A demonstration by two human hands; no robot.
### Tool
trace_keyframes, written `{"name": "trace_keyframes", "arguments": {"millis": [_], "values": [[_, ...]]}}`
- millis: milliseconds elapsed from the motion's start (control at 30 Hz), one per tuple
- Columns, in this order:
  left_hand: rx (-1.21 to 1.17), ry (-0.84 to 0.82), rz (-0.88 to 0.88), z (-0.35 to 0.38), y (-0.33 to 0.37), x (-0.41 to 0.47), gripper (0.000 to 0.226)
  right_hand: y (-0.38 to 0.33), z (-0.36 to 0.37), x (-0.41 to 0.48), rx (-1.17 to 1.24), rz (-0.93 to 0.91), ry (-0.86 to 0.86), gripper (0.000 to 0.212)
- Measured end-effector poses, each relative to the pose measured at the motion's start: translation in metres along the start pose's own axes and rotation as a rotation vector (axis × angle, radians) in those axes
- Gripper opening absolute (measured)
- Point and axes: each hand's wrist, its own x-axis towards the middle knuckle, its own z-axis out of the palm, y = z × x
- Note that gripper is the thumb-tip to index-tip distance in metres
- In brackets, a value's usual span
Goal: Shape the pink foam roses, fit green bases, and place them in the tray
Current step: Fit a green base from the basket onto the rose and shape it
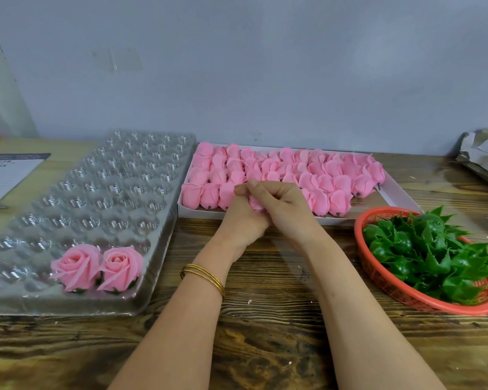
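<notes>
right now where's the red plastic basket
Head view: the red plastic basket sits on the right of the wooden table, just in front of the right end of the white box of pink foam roses.

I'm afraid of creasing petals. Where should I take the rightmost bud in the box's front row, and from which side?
Pinch the rightmost front-row bud low, by its base near the dark stub, which points at the near wall of the white box. Come from the right and above: bare box floor lies there, while another bud crowds its left. The loose petal tips face away, so probably spared.
</notes>
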Motion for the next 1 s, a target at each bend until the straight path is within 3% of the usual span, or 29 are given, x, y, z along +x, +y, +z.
{"name": "trace_keyframes", "arguments": {"millis": [333,467,633,833,1000], "values": [[0.105,0.12,-0.04,0.002,-0.012,0.009,0.027,0.004,-0.001,0.001,-0.229,-0.02,-0.091,0.02],[0.178,0.112,-0.001,0.001,-0.012,0.01,0.035,0.006,-0.002,0.001,-0.321,-0.002,-0.095,0.031],[0.256,0.135,-0.055,0.002,-0.018,0.015,0.02,0.007,0.0,0.0,-0.344,0.042,-0.077,0.044],[0.407,0.078,-0.04,-0.002,-0.016,0.017,0.022,0.006,0.001,-0.001,-0.401,0.052,-0.061,0.05],[0.377,0.092,0.003,-0.003,-0.01,0.012,0.019,0.006,0.002,-0.002,-0.411,0.043,-0.022,0.052]]}}
